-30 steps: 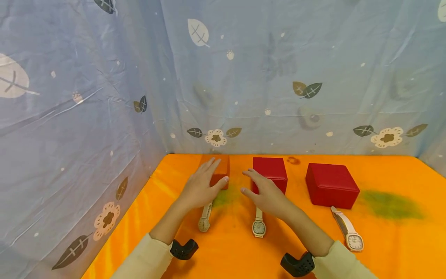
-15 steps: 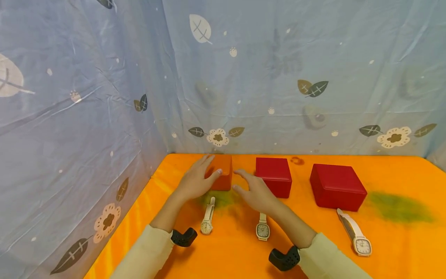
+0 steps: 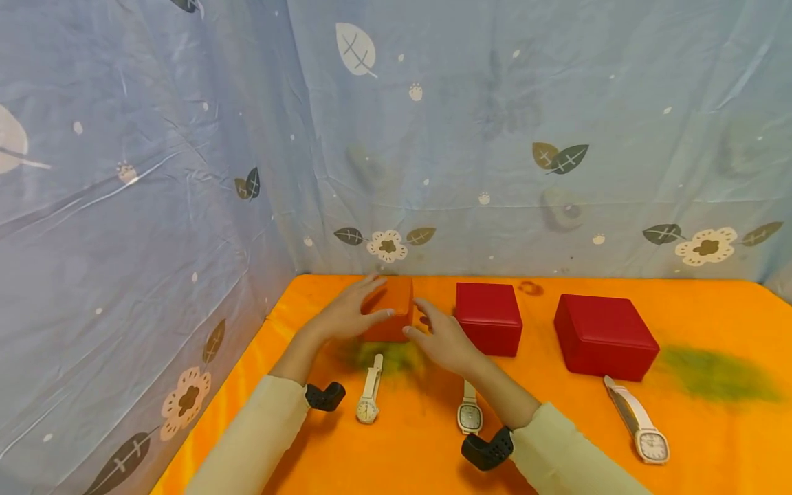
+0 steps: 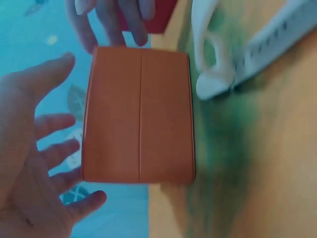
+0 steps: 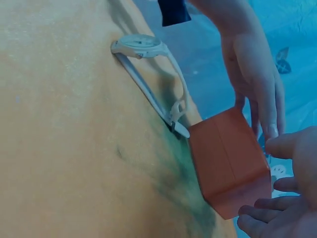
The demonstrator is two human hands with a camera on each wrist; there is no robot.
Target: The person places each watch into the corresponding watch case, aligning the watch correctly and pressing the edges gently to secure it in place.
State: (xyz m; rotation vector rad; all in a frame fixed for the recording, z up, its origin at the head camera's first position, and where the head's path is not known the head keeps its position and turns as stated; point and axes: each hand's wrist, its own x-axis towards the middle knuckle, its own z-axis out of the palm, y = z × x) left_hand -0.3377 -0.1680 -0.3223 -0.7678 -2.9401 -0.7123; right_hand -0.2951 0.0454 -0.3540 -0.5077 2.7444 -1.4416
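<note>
An orange box (image 3: 396, 295) with a closed lid stands at the back left of the table. My left hand (image 3: 346, 313) is at its left side, fingers spread and thumb across the front of it. My right hand (image 3: 444, 340) is at the box's right side, fingers loosely bent with nothing between them. In the right wrist view the right fingertips are right at the end of the orange box (image 5: 218, 153), and the left hand (image 5: 255, 74) reaches over its far side. A white-strapped watch (image 3: 368, 410) lies in front of the box.
Two red boxes (image 3: 489, 302) stand in a row to the right. A second watch (image 3: 470, 416), partly behind the right forearm, and a third watch (image 3: 652, 445) lie in front of them. A blue leaf-patterned curtain (image 3: 458, 137) closes off the back and left.
My right hand has moved left, away from the nearer red box, to the orange box. My left hand has come down beside the orange box. The head view has shifted slightly.
</note>
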